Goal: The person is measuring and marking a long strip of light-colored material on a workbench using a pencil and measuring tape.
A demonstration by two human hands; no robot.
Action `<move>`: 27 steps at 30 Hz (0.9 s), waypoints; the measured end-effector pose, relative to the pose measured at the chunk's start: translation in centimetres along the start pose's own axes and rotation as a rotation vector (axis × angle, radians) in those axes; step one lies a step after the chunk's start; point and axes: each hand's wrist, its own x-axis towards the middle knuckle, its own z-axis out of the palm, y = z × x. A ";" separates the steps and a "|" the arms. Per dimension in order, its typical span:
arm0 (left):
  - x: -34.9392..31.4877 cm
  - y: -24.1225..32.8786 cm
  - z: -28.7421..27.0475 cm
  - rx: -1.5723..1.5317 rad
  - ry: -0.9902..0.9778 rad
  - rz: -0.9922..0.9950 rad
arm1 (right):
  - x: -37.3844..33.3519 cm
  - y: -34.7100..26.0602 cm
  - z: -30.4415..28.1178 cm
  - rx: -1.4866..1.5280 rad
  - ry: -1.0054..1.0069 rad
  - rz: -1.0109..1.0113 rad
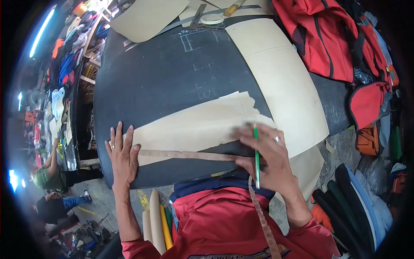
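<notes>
Tape measure stretched flat along the near edge of the dark tabletop, running from left hand to right hand, then trailing off the edge and down over the red shirt. Left hand palm down, fingers spread and released, gripping nothing, pressing the tape's left end and the corner of a tan paper pattern piece. Ring visible on one left finger. Right hand clenched around a green pencil, held near upright, tip up by the pattern's right end; same hand pinning the tape's other end against the tabletop. Ring on a right finger too. Right fingertips blurred.

Pattern piece lying across the tabletop just beyond the tape, long and tapered, ragged at the upper right. Larger tan sheet to the right, overhanging the tabletop edge. Chalk marks on the dark surface farther off. Roll of white tape and a metal square ruler at the far end, beside another tan sheet. Red bags heaped at far right. Rolled fabric bolts on the floor lower right; more rolls below the near edge. Two other people low at left, well apart from the work.
</notes>
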 end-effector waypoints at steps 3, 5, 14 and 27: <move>0.9 -0.3 0.7 0.007 0.021 0.028 | 2.0 0.8 3.0 -0.106 0.043 0.065; 1.4 -0.5 0.9 0.003 0.062 0.045 | 3.3 1.3 4.7 -0.102 0.067 0.035; 3.1 -4.8 1.7 0.021 0.085 -0.070 | 10.0 2.5 7.6 -0.012 -0.015 -0.033; 4.4 -5.0 1.0 0.002 0.097 -0.099 | 23.8 7.5 5.6 -0.076 0.270 0.007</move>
